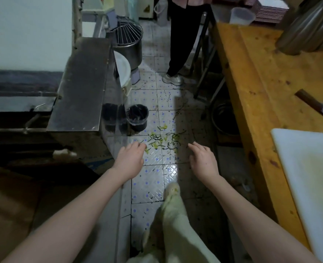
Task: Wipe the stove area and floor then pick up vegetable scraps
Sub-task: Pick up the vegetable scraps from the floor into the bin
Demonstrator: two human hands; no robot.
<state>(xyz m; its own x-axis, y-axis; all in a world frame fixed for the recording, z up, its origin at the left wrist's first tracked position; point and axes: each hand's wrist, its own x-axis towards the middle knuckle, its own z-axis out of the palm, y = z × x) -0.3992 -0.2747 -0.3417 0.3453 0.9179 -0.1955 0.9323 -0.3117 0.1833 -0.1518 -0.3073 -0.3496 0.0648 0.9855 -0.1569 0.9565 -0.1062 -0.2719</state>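
Observation:
Green and yellow vegetable scraps (161, 140) lie scattered on the tiled floor (155, 179) ahead of me. My left hand (130, 158) is stretched out above the floor, its fingers loosely curled near the left edge of the scraps, holding nothing. My right hand (202, 159) hangs to the right of the scraps with fingers apart and empty. A small black bin (138, 117) with a clear liner stands just beyond the scraps, beside the steel stove unit (81, 88) on the left.
A wooden worktable (267, 76) with a white cutting board (312, 183) and a cleaver (320, 107) runs along the right. Another person's legs (179, 46) stand further down the aisle near a steel mixer bowl (127, 40). My own leg (174, 224) is below.

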